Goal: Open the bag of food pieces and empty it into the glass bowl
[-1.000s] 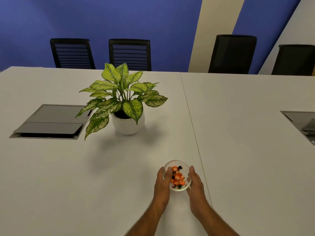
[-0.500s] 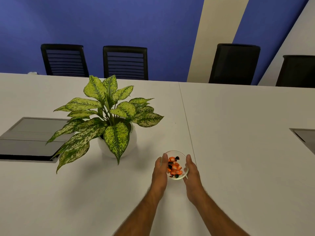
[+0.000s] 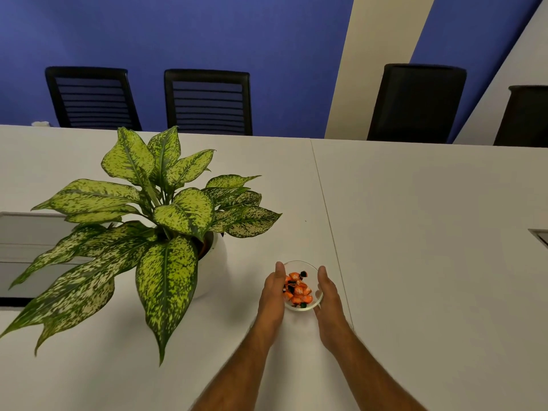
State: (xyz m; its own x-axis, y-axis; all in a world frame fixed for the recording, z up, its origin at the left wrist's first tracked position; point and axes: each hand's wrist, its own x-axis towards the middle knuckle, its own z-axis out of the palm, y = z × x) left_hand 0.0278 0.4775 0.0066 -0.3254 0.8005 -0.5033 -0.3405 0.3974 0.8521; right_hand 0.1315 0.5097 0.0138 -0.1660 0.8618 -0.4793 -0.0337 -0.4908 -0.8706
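Note:
A small glass bowl (image 3: pixel 298 264) stands on the white table, holding several orange and black wrapped food pieces (image 3: pixel 297 289). My left hand (image 3: pixel 274 295) presses flat against the bowl's left side, thumb up at the rim. My right hand (image 3: pixel 327 296) cups its right side. Both hands hold the bowl between them. No bag is in view.
A potted plant (image 3: pixel 154 221) with wide speckled leaves in a white pot stands just left of the bowl. A table seam (image 3: pixel 329 221) runs close by on the right. Grey floor-box lids (image 3: pixel 32 232) lie far left and far right. Black chairs (image 3: pixel 207 102) line the far edge.
Both hands have slid the bowl forward across the table toward the plant, and the view has moved closer to the plant. The hold on the bowl is unchanged.

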